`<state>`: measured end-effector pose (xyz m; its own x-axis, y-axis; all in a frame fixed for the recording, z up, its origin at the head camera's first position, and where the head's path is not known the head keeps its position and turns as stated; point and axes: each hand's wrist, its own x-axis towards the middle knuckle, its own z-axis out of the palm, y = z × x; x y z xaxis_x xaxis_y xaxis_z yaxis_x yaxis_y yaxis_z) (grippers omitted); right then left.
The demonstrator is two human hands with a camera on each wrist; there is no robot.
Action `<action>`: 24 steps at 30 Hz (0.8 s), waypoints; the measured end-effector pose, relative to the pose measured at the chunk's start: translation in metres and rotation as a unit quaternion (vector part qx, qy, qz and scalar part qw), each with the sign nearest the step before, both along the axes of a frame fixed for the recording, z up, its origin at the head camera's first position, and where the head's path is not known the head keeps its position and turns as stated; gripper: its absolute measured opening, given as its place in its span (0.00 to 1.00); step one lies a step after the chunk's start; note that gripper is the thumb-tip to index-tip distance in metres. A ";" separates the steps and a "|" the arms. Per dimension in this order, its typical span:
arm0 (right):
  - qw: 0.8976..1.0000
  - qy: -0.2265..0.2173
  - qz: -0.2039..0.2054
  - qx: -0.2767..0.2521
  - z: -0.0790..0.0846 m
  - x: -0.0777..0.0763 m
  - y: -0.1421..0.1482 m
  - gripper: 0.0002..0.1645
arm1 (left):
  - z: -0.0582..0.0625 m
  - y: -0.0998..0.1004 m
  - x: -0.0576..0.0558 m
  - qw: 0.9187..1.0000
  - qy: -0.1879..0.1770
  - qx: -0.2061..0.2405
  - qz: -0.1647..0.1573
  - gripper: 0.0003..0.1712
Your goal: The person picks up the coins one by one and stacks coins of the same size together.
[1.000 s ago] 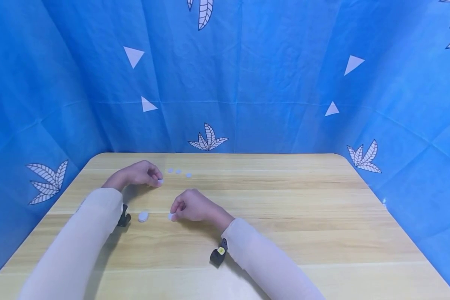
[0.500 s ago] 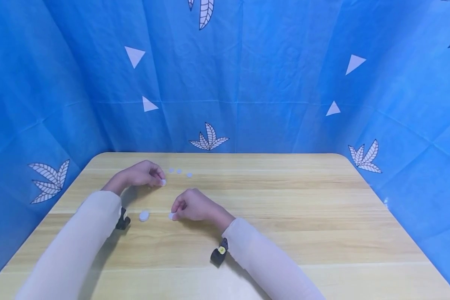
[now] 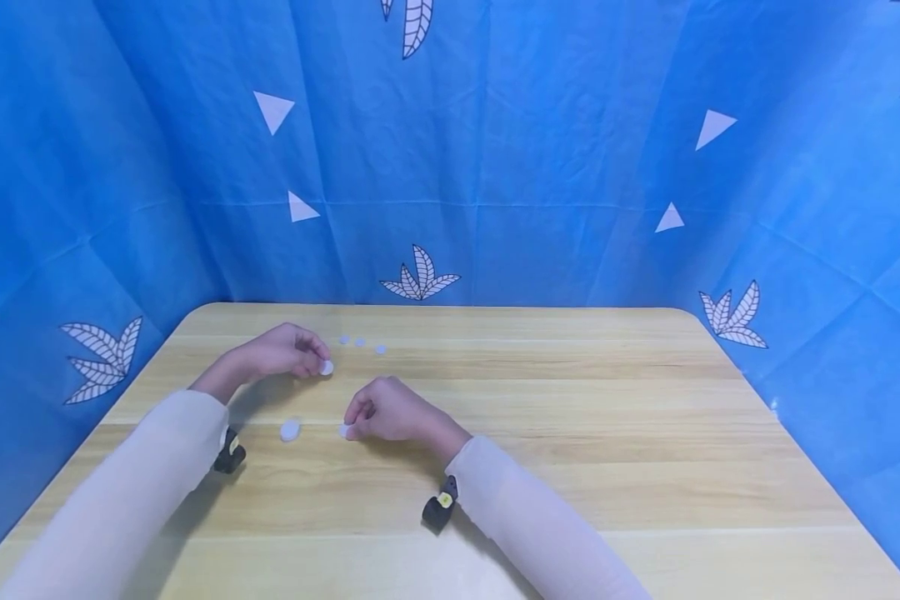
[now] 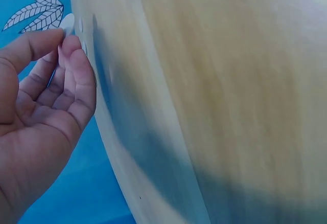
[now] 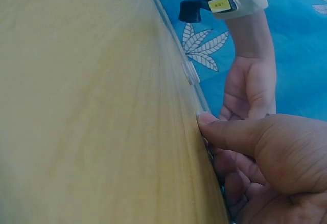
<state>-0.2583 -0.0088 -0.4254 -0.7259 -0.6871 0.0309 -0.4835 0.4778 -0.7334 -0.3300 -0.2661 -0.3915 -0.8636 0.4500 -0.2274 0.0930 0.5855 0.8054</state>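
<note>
My left hand point(image 3: 288, 350) pinches a small white disc point(image 3: 327, 367) between thumb and fingertip above the table's back left. The left wrist view shows that disc point(image 4: 68, 23) at the fingertips, with the other fingers loosely bent. Closer to me, my right hand point(image 3: 390, 410) pinches another white disc point(image 3: 343, 430), mostly covered by its fingers; only a thin edge shows past the thumb in the right wrist view. Left of the right hand lies a short stack of white discs point(image 3: 290, 431), its layers visible from the side point(image 5: 191, 73).
Three white discs, one of them the rightmost disc point(image 3: 381, 350), lie apart in a loose row behind the hands. Wood-grain tabletop point(image 3: 570, 433) stretches to the right. A blue patterned curtain point(image 3: 540, 167) surrounds the back and sides. Both wrists wear black camera mounts.
The disc in my left hand has tilted and shows more of its face. My left forearm has shifted left and slightly toward me. The right hand keeps its place and grip.
</note>
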 end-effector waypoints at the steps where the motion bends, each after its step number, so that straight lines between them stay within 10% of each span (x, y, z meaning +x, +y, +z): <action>1: 1.000 0.000 0.000 0.000 0.000 0.000 0.000 0.04 | 0.000 0.000 0.001 1.000 0.002 -0.001 -0.003 0.16; 24: 1.000 0.003 -0.003 0.002 -0.003 -0.002 -0.002 0.05 | -0.002 -0.002 0.032 0.999 0.007 -0.008 -0.035 0.11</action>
